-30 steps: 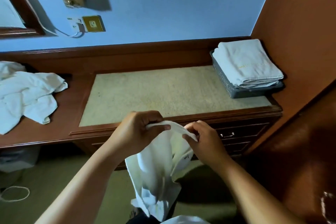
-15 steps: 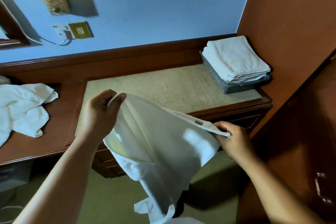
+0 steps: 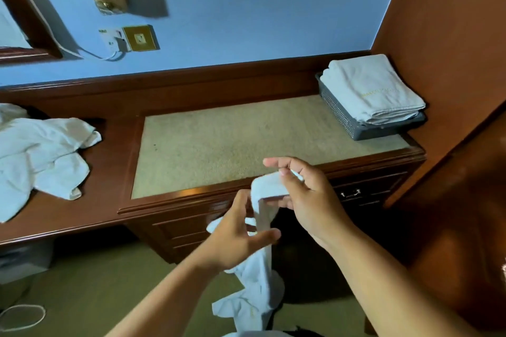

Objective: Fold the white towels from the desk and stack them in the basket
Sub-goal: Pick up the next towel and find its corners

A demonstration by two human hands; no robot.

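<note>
The right hand (image 3: 309, 197) pinches the white towel (image 3: 267, 189) at its top; the left hand (image 3: 238, 232), grip apart, touches the hanging part.

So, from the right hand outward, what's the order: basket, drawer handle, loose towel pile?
1. Drawer handle, just right of the right hand.
2. Basket, farther back, right.
3. Loose towel pile, far left.

Head-worn view, facing down, desk (image 3: 115, 159) close
</note>
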